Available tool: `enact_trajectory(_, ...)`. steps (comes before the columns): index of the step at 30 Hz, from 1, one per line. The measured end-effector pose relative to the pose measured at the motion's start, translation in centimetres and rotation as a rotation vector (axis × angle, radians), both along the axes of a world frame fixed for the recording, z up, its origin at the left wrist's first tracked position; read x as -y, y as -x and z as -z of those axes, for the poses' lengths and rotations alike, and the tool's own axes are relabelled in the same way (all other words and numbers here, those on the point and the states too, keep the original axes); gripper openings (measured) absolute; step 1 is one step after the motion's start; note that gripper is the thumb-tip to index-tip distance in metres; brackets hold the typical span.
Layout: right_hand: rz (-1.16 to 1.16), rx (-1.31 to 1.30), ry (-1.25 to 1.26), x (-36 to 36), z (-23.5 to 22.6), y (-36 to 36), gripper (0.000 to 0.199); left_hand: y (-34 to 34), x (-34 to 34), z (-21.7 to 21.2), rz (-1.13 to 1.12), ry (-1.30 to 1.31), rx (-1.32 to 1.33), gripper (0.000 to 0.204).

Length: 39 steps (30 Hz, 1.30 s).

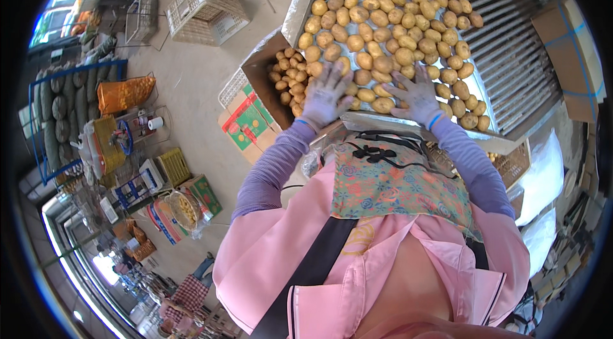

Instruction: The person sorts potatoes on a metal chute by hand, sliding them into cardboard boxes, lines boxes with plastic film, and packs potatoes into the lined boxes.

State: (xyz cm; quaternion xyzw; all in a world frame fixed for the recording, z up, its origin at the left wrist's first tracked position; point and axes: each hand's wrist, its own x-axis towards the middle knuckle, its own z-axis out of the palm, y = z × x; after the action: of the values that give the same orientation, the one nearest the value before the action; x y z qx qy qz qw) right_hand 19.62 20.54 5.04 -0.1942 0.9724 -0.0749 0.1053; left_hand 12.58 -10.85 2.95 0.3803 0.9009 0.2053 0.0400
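Observation:
Many loose potatoes cover a pale metal sorting table in front of me. My left hand, in a greyish glove, lies with its fingers spread over the near left potatoes, next to the table's edge. A cardboard box with more potatoes in it stands just beyond that edge, beside this hand. To the right, my right hand, gloved too, reaches forward with fingers apart among the near potatoes. Neither hand is closed around a potato. Some potatoes under the fingers are partly hidden.
Dark metal rollers run along the table's right side. Cardboard with blue straps stands beyond them. On the floor at left are a white plastic crate, an orange mesh sack and stacked dark sacks. Another person is at lower left.

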Motion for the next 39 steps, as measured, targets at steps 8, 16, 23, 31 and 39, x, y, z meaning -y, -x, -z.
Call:
enact_trajectory(8, 0.077, 0.0, 0.035, 2.5, 0.2, -0.9, 0.056, 4.0, -9.2, 1.6, -0.259, 0.23, -0.11, 0.068)
enact_trajectory(16, 0.064, -0.013, 0.11, -2.1, -0.5, -1.4, 0.058, 0.3, -1.9, -0.3, 0.112, 0.233, -0.02, 0.072)
enact_trajectory(23, -0.059, 0.008, 0.205, 5.1, 1.1, 2.6, 0.048, 6.5, -3.8, 0.3, -0.341, 0.145, -0.13, 0.069)
enact_trajectory(31, 0.17, -0.306, 0.275, -10.3, -1.1, 10.2, 0.039, -1.3, -12.4, -0.2, -0.153, 0.119, -0.015, 0.081)
enact_trajectory(39, 0.236, -0.197, -0.035, -2.9, 1.1, 8.4, 0.063, 2.4, -5.9, -0.6, -0.501, 0.336, 0.015, 0.074)
